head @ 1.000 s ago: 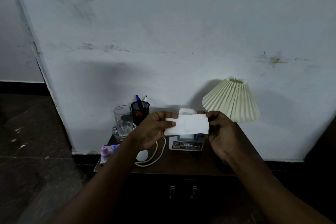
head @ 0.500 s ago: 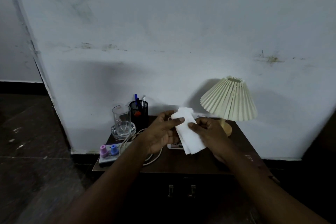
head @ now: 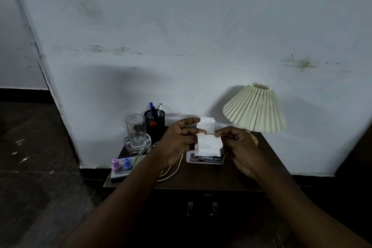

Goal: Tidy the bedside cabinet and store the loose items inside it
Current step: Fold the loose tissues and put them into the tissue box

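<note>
Both my hands hold a folded white tissue (head: 208, 144) above the dark wooden bedside cabinet (head: 237, 177). My left hand (head: 179, 143) pinches its left edge between thumb and fingers. My right hand (head: 239, 145) pinches its right edge. Under the tissue lies a flat tissue pack (head: 205, 159) with a printed label. More white tissue (head: 206, 123) sticks up behind my left fingers. A cream cable (head: 171, 173) lies coiled under my left wrist, partly hidden. Two metal door handles (head: 202, 208) show on the cabinet's front.
A glass tumbler (head: 135, 130) stands in a glass ashtray at the back left, beside a black mesh pen holder (head: 154, 120). A box with pink and blue bottles (head: 120, 168) lies at the left front. A pleated cream lamp (head: 255, 108) stands at the right, against the wall.
The tissue was held spread wide between my hands, then folded down. Now it is a smaller folded piece, with my hands closer together over the pack.
</note>
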Demonstrator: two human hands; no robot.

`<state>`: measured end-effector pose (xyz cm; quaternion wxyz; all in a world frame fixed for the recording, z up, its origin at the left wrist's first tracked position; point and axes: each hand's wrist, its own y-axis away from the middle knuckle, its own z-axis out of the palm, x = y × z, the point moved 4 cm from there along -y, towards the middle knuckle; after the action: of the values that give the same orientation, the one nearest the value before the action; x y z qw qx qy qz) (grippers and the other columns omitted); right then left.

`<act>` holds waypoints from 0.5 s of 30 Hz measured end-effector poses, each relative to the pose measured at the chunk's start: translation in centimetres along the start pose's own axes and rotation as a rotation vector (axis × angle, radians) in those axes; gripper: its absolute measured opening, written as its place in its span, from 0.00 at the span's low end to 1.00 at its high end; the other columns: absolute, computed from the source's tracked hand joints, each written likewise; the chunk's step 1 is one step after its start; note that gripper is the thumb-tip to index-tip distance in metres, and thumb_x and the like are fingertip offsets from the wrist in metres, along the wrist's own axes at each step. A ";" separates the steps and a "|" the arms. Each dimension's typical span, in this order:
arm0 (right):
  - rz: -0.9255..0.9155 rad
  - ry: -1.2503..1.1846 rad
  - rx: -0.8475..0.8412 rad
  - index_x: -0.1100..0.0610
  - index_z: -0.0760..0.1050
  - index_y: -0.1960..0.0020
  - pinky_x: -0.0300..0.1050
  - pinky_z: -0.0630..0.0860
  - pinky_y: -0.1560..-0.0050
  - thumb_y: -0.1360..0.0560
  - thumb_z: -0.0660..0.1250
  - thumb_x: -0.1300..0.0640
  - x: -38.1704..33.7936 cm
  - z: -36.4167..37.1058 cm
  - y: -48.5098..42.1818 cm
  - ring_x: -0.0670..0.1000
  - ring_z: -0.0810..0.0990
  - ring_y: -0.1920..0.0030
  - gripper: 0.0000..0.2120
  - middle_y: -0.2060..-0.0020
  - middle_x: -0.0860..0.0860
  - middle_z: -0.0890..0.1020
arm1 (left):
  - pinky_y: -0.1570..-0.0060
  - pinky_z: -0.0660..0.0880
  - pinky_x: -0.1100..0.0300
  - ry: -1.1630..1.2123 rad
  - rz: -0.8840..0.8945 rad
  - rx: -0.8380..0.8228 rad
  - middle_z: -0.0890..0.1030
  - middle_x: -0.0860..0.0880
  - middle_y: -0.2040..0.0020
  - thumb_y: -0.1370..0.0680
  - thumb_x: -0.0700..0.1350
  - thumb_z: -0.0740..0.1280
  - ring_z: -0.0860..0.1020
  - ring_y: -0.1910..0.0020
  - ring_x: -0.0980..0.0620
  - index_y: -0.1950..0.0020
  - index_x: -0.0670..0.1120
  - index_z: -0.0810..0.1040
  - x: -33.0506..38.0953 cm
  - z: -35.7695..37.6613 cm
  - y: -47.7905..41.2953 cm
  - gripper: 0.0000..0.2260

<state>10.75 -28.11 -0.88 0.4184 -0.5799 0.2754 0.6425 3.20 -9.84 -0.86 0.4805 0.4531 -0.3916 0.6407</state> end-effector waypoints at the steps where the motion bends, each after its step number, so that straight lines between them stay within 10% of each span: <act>1: -0.014 0.014 -0.004 0.67 0.81 0.54 0.48 0.82 0.62 0.24 0.67 0.75 0.0 0.0 -0.2 0.57 0.86 0.56 0.07 0.53 0.59 0.86 | 0.40 0.78 0.35 0.004 0.008 -0.005 0.84 0.34 0.44 0.25 0.24 0.69 0.84 0.41 0.38 0.33 0.40 0.78 0.0 0.0 0.0 0.23; 4: -0.056 0.059 0.008 0.69 0.81 0.55 0.57 0.84 0.46 0.24 0.66 0.75 0.1 0.0 -0.3 0.62 0.85 0.45 0.06 0.48 0.61 0.86 | 0.39 0.78 0.35 0.083 -0.010 -0.011 0.82 0.30 0.42 0.25 0.25 0.67 0.83 0.41 0.34 0.33 0.36 0.77 -0.1 0.2 0.0 0.21; 10: 0.052 -0.241 0.000 0.64 0.76 0.35 0.56 0.83 0.51 0.18 0.65 0.62 -0.7 0.4 -0.3 0.58 0.84 0.46 0.13 0.43 0.59 0.84 | 0.50 0.83 0.48 -0.049 0.152 0.030 0.85 0.43 0.52 0.30 0.24 0.74 0.83 0.51 0.45 0.37 0.42 0.81 -0.3 0.8 -0.3 0.24; 15: -0.033 0.281 -0.003 0.62 0.82 0.45 0.55 0.85 0.55 0.25 0.73 0.69 -2.0 -0.5 -1.2 0.58 0.88 0.52 0.10 0.50 0.58 0.87 | 0.54 0.83 0.56 -0.161 0.287 0.191 0.84 0.47 0.44 0.29 0.27 0.75 0.84 0.46 0.49 0.42 0.47 0.81 -0.1 0.8 -1.1 0.21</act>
<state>12.00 -28.40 1.14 0.3852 -0.6693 0.3207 0.5484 4.47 -10.41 -0.68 0.3059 0.4860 -0.4270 0.6985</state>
